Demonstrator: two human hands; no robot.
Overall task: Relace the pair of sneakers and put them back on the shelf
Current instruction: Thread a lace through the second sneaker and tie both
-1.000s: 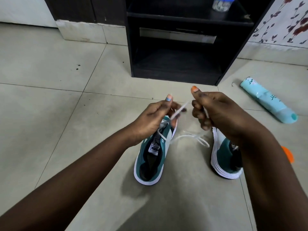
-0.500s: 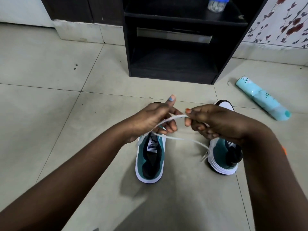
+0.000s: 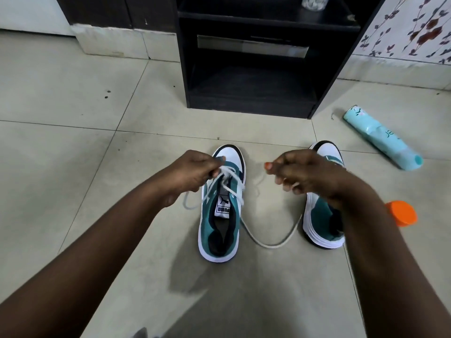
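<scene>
Two bare arms reach in from the bottom corners of the frame. In the middle, the left sneaker (image 3: pixel 220 211) sits flat on the tile floor (image 3: pixel 73 142), toe pointing up the frame. It is teal and white with a Puma tag on its tongue. The left hand (image 3: pixel 192 172) hangs over its front and pinches the white shoelace (image 3: pixel 268 243) where it crosses the shoe. The lace droops in a long loop onto the floor and runs up to the right hand (image 3: pixel 305 172), whose curled fingers are closed on it. The right hand and wrist hide much of the right sneaker (image 3: pixel 322 223), which stands just beside it to the right. At the right edge lies an orange cap (image 3: pixel 401 213). Farther up on the right, a light blue bottle (image 3: pixel 383 141) lies on its side. At the top middle stands the black shelf (image 3: pixel 251 103), with a clear container (image 3: pixel 313 1) on its upper board. A flowered wall (image 3: pixel 415 28) fills the upper right.
</scene>
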